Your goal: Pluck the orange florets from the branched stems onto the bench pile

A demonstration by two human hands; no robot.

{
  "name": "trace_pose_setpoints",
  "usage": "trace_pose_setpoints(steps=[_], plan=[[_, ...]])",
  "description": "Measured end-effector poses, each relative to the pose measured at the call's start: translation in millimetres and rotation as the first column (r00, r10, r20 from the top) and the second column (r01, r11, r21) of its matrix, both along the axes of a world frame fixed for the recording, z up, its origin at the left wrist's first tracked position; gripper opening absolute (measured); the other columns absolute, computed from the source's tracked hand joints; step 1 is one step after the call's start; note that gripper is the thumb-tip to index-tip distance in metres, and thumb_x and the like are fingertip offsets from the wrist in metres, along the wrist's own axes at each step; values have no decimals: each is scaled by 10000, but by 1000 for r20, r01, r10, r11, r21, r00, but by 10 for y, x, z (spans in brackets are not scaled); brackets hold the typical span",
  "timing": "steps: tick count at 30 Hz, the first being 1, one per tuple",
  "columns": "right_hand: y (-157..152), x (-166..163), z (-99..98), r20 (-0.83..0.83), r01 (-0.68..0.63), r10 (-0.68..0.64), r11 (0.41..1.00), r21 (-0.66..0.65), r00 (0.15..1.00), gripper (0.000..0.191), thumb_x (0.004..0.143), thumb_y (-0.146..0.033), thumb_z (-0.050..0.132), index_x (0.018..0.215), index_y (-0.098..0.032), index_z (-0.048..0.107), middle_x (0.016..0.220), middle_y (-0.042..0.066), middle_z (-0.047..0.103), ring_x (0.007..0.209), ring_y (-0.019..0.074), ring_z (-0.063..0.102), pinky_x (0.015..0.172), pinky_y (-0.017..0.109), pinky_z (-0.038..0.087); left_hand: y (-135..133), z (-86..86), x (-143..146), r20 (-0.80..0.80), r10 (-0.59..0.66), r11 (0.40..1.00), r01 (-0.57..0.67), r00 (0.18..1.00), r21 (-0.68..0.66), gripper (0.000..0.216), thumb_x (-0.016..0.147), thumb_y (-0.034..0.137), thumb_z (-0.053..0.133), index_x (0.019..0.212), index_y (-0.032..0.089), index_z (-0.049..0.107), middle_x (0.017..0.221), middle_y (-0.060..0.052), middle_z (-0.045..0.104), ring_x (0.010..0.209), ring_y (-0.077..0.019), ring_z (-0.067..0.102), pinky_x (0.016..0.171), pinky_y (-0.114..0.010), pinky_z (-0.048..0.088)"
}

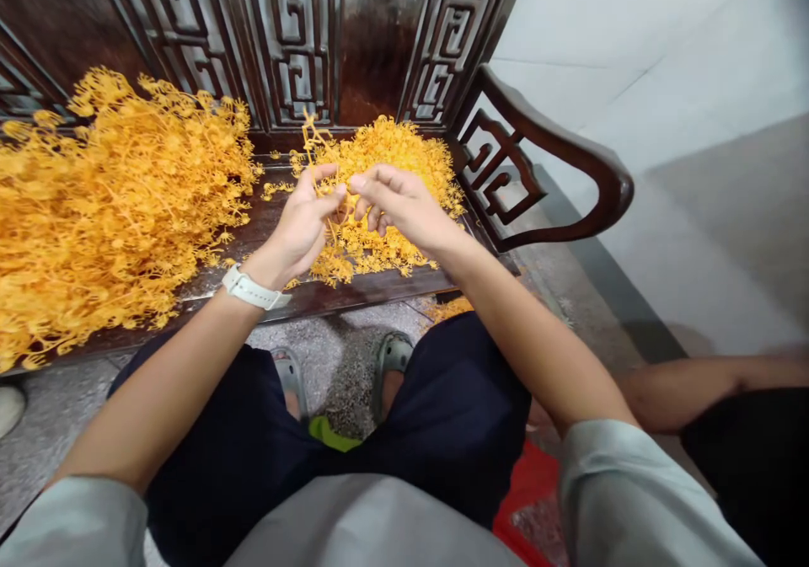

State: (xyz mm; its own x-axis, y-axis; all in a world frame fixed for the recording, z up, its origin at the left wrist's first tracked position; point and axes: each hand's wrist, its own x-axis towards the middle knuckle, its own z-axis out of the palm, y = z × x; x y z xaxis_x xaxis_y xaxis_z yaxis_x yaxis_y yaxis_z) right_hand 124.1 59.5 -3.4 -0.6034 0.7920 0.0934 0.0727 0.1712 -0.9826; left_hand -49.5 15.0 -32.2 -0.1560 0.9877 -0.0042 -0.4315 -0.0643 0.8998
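My left hand (297,228) pinches a yellow plastic flower stem (309,147) between thumb and fingers; the stem stands up above the hand and part of it hangs below. My right hand (404,206) is close beside it, thumb and forefinger pressed together near the left thumb. Whatever its fingertips hold is too small to make out. Behind and beneath both hands lies a heap of small yellow plastic flower pieces (395,147). A larger heap of yellow branching plastic stems (126,200) spreads over the left side of the wooden bench (341,296).
A carved dark backrest (379,40) rises behind the heaps. The curved armrest (562,137) juts out on the right. Another person's arm (708,386) is at the right edge. A red object (531,487) lies low by my right leg, and some yellow pieces (450,307) sit below the bench edge.
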Motion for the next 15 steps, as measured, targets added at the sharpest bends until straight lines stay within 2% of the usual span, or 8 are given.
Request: trace_pose_setpoints(steps=[3,7,12,15], plan=[[-41,51,-204,-55,27,-26,999,22,998,570,867,-699,858,969,-205,591,850,0,611,719,98,539,597,238,428,-70,-68,36,51,-107,994,108,993,-22,401,811,0,882,1096,191,673,926,-21,664,783,-136,652,719,-223,537],[-40,185,-396,-104,21,-30,996,-85,994,580,830,-683,893,1000,-211,603,859,-11,605,707,99,549,614,255,465,-88,-136,56,18,-175,984,175,984,-24,392,745,-8,938,1028,158,723,930,-49,718,775,-134,667,715,-213,560],[-33,319,-445,-116,85,-112,974,-211,987,548,826,-664,894,1010,-229,616,835,-33,602,673,88,542,614,258,461,-44,-169,105,-51,-283,959,283,958,-9,379,758,70,986,1050,145,756,888,-53,720,705,-131,654,641,-212,538],[-43,377,-447,-93,132,-157,964,-232,983,517,823,-648,894,997,-227,650,787,-36,603,646,90,536,608,269,444,-86,-159,128,-23,-276,961,276,961,-18,409,791,79,969,1122,149,739,852,-45,695,692,-139,653,635,-219,535]])
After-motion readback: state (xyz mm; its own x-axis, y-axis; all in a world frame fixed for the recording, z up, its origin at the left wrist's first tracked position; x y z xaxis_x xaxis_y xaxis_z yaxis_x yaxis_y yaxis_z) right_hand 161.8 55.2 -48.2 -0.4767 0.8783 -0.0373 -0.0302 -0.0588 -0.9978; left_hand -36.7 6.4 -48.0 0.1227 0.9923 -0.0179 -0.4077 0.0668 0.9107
